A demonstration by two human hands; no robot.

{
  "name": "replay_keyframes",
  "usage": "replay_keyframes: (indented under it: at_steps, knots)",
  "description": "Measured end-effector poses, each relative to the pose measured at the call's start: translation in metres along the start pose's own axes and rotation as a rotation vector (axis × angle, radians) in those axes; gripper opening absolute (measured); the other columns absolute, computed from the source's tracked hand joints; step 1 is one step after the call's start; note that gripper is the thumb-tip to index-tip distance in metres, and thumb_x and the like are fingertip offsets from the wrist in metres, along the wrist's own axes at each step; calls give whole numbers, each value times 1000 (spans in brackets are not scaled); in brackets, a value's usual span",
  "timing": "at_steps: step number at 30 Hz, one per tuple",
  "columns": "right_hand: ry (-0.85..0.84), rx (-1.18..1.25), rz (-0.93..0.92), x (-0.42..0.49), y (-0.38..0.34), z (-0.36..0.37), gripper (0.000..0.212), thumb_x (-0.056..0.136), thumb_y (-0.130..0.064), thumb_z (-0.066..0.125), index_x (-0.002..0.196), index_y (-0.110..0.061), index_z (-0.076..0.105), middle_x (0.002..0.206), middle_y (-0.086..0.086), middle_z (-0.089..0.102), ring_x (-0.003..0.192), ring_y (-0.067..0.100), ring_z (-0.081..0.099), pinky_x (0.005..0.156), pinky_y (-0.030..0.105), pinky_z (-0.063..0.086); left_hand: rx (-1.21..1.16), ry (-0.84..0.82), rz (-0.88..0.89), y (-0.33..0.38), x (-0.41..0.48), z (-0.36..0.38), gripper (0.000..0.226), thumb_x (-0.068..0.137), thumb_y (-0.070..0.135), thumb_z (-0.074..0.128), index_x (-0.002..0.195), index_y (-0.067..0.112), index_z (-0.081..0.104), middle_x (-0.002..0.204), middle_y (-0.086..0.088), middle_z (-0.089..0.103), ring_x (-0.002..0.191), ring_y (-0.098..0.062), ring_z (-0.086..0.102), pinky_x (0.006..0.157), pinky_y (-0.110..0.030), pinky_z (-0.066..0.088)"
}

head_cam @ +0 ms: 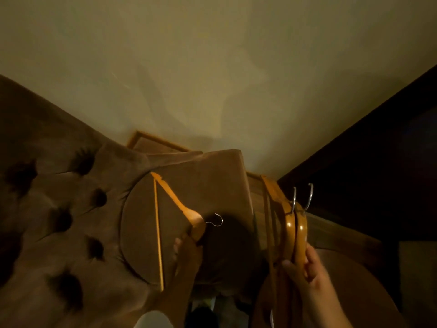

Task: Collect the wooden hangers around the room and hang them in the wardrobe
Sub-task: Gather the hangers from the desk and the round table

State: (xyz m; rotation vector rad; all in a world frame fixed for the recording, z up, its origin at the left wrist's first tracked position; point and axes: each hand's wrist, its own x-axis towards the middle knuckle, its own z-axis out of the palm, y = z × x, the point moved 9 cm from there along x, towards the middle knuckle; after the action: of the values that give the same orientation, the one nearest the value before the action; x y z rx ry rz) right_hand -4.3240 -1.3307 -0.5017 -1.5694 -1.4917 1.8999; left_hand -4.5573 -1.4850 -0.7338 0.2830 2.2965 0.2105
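The left hand (188, 250) has its grip closed on a wooden hanger (176, 204) at the chair seat (142, 233) edge; the right hand (305, 271) squeezes two hangers (295, 228). She should lift gently, hook clear

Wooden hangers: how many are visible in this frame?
3. One hanger in the left hand over the chair seat; two hangers bunched in the right hand. More may be hidden behind them.

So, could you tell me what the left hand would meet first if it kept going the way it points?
Probably the round seat cushion of the tufted chair; the left hand, gripping a wooden hanger, reaches up over it, though depth is unclear.
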Motion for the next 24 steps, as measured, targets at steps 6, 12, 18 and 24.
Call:
replay_keyframes:
  at_steps: [6,12,18,24]
  knots:
    - [22,55,24,-1,14,-13,58,77,1,63,132,-12,47,113,15,66,87,15,72,60,22,56,-110,110,55,10,-6,-12,42,95,20,47,133,4,42,131,-16,50,118,-32,53,96,-39,44]
    - [23,75,-22,-30,-28,-27,68,73,-3,75,134,-2,44,99,16,68,77,20,71,58,27,57,-879,-222,239,57,-95,-81,17,88,7,59,100,18,54,84,-10,61,64,-14,61,55,-25,51]
    - [50,146,-112,-91,-86,-40,103,49,-46,89,134,-8,45,113,11,67,89,20,73,65,26,59,-924,-761,443,120,-248,-124,55,71,19,76,118,4,53,98,-10,63,90,-21,63,81,-35,53]
    - [133,238,-204,-157,-115,-64,67,77,-21,76,134,-5,44,112,17,64,84,15,73,66,24,59,-711,-751,591,157,-355,-129,48,71,23,80,113,15,58,101,-6,72,99,-18,68,80,-27,54]
